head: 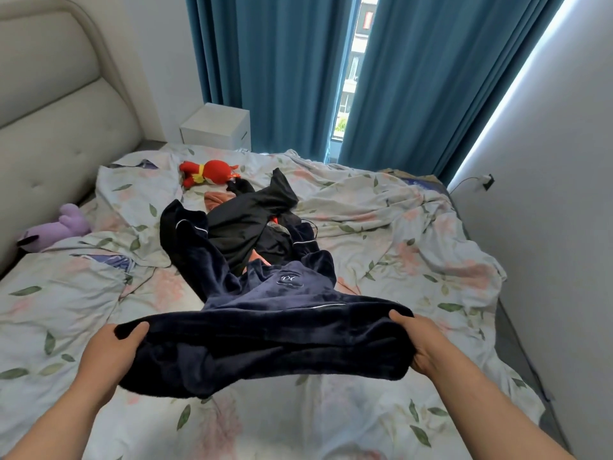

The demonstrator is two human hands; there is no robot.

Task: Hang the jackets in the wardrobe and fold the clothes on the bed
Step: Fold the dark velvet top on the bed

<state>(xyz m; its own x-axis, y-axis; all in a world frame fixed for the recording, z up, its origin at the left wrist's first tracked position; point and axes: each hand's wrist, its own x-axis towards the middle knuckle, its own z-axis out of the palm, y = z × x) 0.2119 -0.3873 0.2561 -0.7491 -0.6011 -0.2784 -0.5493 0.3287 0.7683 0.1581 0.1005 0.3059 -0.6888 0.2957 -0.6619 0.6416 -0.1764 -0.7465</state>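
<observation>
One garment in hand: navy fleece garment (265, 346) with white piping, its near edge pulled wide and lifted just above the bed (398, 234); its far part trails away over the duvet toward the pile.
Left hand (112, 350): grips the garment's left corner, thumb on top and fingers curled under the cloth.
Right hand (418, 346): grips the right corner in the same way, thumb over and fingers tucked beneath.
Step, as I judge it: spreading the piece flat before folding; no fold is made yet.
Pile behind: black jacket (245, 224) lies crumpled at mid-bed, touching the navy cloth, with a pink item (214, 200) and an orange scrap showing at its edges.
Risk: the far end lies against the jacket, so a firm pull toward the person could drag the pile along or leave a sleeve twisted underneath.
Risk: thick, heavy fleece held only at two corners may sag in the middle and fold crooked on the rumpled duvet.
Writing: small pale embroidered emblem (288, 279) on the navy cloth, too small to read; no other label shows.
Around: red plush toy (207, 172) beyond the pile, purple plush toy (59, 227) by the headboard (56, 94), white nightstand (215, 126), blue curtains (265, 68).
</observation>
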